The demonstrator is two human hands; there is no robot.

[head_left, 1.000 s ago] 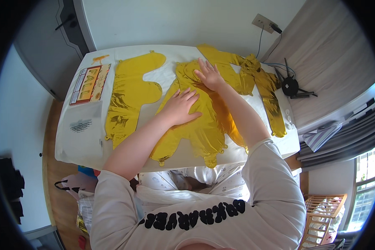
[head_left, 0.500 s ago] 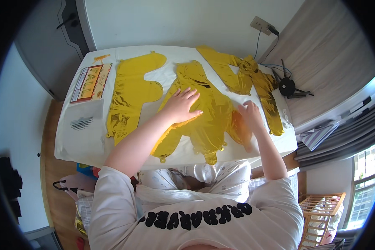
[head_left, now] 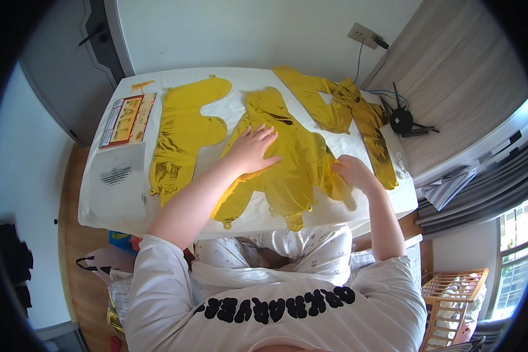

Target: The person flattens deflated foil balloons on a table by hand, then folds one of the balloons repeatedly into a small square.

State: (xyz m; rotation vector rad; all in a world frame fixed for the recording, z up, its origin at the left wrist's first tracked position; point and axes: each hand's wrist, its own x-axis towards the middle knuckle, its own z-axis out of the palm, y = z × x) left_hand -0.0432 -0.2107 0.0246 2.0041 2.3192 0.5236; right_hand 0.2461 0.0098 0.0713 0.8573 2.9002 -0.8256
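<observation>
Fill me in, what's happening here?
A person is handling flat gold foils on a white table. Their left hand lies spread on the middle foil, while the right hand pinches that foil's right edge. The left foil lies spread out, untouched; the right foil is partly bunched, beside a black router.

Foil [head_left: 290,170] — left hand [head_left: 252,151] flat, right hand [head_left: 354,174] pinching
</observation>
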